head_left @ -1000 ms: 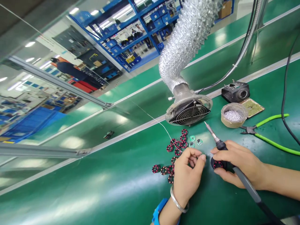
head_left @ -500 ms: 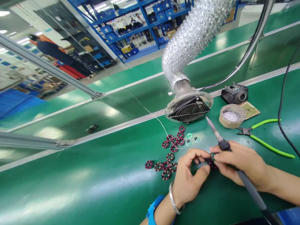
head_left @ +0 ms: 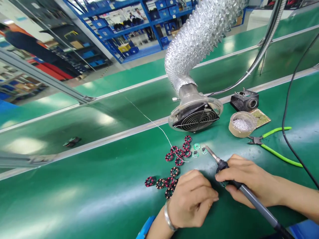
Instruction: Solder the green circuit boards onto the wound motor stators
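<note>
My right hand (head_left: 251, 181) is wrapped round a soldering iron (head_left: 256, 200), its tip pointing up and left towards small green circuit boards (head_left: 196, 146). Below the grip, a bit of a green part (head_left: 223, 183) shows at the same hand's fingertips, mostly hidden. My left hand (head_left: 193, 199) has its back turned up and its fingers curled together; whatever is in them is out of sight. It partly covers the nearer group of small ring-shaped coils (head_left: 160, 183) with pink and copper windings. Another group of coils (head_left: 179, 153) lies farther back, a thin wire (head_left: 165, 136) across it.
A fume extractor (head_left: 198, 118) on a silver duct hangs over the bench. To the right are a round tub (head_left: 242, 124) of silvery bits, a sponge tray (head_left: 260, 118), a black iron holder (head_left: 245, 100) and green-handled cutters (head_left: 276, 146). A black cable (head_left: 286, 109) crosses there.
My hands have come apart. The left one has turned over and drawn back towards me, fingers curled. The soldering iron has swung lower and left. The view has shifted slightly to the right.
</note>
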{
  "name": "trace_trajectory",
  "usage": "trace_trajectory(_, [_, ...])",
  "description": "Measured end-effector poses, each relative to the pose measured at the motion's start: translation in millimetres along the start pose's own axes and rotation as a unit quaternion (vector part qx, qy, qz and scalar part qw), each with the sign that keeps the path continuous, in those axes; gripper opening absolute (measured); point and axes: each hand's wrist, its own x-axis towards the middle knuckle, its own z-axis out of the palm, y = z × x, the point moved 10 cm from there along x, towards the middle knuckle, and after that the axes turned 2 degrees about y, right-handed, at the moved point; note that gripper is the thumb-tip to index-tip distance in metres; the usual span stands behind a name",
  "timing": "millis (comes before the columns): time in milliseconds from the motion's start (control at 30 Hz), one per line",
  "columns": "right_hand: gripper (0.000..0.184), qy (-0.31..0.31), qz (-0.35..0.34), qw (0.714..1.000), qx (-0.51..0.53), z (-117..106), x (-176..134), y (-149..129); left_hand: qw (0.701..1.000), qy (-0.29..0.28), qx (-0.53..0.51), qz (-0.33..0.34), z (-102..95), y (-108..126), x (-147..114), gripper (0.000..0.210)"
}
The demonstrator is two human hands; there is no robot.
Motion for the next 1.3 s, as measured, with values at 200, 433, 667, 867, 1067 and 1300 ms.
trace_trajectory(200, [0.037,-0.051,0.014,0.997,-0.048,9.2,-3.0,4.7,0.987,0.003,0.033,-0.160,12.0,-33.5,-6.1,0.009])
trace_trajectory(433, [0.039,-0.111,0.045,0.991,-0.058,17.6,-6.4,9.2,0.982,0.022,0.035,-0.182,31.3,-37.2,-16.8,0.014])
trace_trajectory(667, [0.041,-0.112,0.055,0.992,-0.005,11.6,-9.0,12.0,0.977,0.049,0.046,-0.201,27.7,-32.8,-17.5,0.010])
trace_trajectory(867, [0.037,-0.061,0.031,0.998,-0.001,5.1,-7.0,8.6,0.974,0.031,-0.034,-0.220,21.8,-36.0,-14.0,0.008])
trace_trajectory(1067, [0.037,-0.047,0.023,0.999,-0.001,4.9,-6.3,7.9,0.969,0.032,-0.083,-0.230,25.9,-38.2,-11.8,0.008])
trace_trajectory(1300, [0.035,0.015,-0.041,0.998,-0.034,-4.4,-6.1,-8.6,0.945,0.012,-0.110,-0.309,35.1,-49.5,-15.7,0.010])
